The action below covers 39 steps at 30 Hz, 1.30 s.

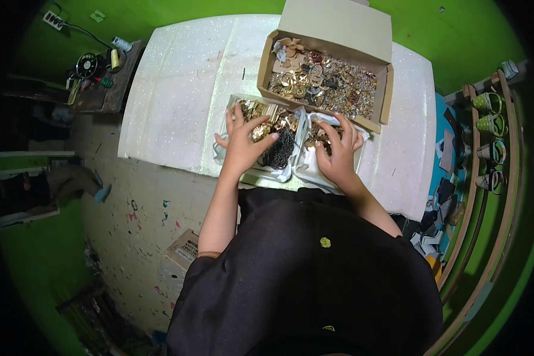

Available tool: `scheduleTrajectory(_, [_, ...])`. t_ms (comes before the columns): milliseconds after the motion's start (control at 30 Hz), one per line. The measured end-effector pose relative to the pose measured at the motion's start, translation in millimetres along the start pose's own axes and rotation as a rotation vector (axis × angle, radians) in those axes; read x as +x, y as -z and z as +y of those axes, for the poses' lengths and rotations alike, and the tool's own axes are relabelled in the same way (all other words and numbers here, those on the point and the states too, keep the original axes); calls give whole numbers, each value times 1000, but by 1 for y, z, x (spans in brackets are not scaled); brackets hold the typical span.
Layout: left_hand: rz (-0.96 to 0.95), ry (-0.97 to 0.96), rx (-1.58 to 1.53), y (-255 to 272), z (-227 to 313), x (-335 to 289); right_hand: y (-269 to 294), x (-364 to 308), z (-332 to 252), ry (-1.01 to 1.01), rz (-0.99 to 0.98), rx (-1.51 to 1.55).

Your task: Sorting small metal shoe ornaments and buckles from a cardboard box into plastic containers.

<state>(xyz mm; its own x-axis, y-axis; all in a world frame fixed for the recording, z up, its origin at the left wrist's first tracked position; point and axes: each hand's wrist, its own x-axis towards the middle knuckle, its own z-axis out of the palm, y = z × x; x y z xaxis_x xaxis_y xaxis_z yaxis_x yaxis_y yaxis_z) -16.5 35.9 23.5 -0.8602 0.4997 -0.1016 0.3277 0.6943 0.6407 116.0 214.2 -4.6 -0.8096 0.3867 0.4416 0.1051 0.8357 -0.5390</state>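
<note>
My left hand [246, 141] is over a white plastic tray [266, 173], its fingers spread and holding nothing I can see. That tray has gold-coloured metal pieces [253, 110] at the back and a heap of black chain or beads [280, 148] near my thumb. My right hand [340, 157] reaches over a second white tray [308, 171] beside it. Its fingers are bent but apart, close to small brown and gold pieces [317, 136]. Behind both trays, an open cardboard box [387, 98] holds many small shiny trinkets, buckles and beads [332, 77].
The trays and box stand on a white glittery tabletop [184, 89]. At left, a dark bench [115, 89] bears a black wheel and thread spools. Sandals hang on a wooden rack [489, 124] at right, above scraps. A carton [181, 258] sits on the littered floor.
</note>
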Motion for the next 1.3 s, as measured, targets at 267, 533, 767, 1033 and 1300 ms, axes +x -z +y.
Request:
scheduleTrajectory(267, [105,-112,166,-6,11,7,4,-1,29,-115,4,-16])
scheduleTrajectory(533, [-296,-343,128,-37,-9,0,6,-4,43,-178,38,-2])
scheduleTrajectory(767, [-198,-322,140,-32,-12,7,1,3,36,-144,-21,7])
scheduleTrajectory(1033, [0,-337,164,-41,13,43,15,71,54,38,-8,-65])
scheduleTrajectory(1300, [-151,-341,209,-50,8,49,-29,126,94,180,-638,-344])
